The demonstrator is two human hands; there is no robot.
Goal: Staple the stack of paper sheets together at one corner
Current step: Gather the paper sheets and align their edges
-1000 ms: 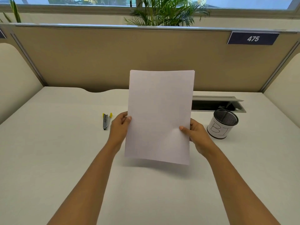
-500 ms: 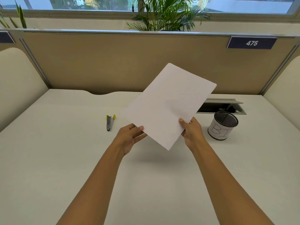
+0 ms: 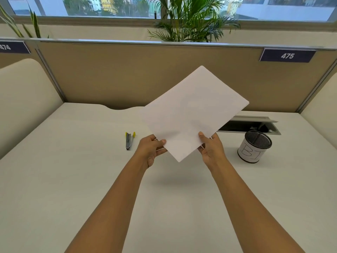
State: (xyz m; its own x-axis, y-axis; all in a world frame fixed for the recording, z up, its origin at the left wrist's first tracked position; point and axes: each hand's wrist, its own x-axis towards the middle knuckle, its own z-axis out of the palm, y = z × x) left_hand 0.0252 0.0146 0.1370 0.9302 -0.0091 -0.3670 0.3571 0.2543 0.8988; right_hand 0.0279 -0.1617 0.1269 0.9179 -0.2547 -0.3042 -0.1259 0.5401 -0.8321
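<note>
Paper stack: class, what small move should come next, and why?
Probably free the left hand to fetch the stapler. Both hands hold the paper stack in the air, the right hand gripping near its lower corner, while the stapler lies untouched on the desk.

Matt white paper stack (image 3: pixel 193 114) sits pinched between both thumbs. Left of the fingers lies a shiny metal stapler (image 3: pixel 129 141) with yellow plastic; right, a black wire-mesh pen cup (image 3: pixel 254 149) on the smooth matt desk (image 3: pixel 73 179).

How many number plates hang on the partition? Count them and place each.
2: plate 474 at the far left, cut by the frame edge; plate 475 at the upper right.
</note>
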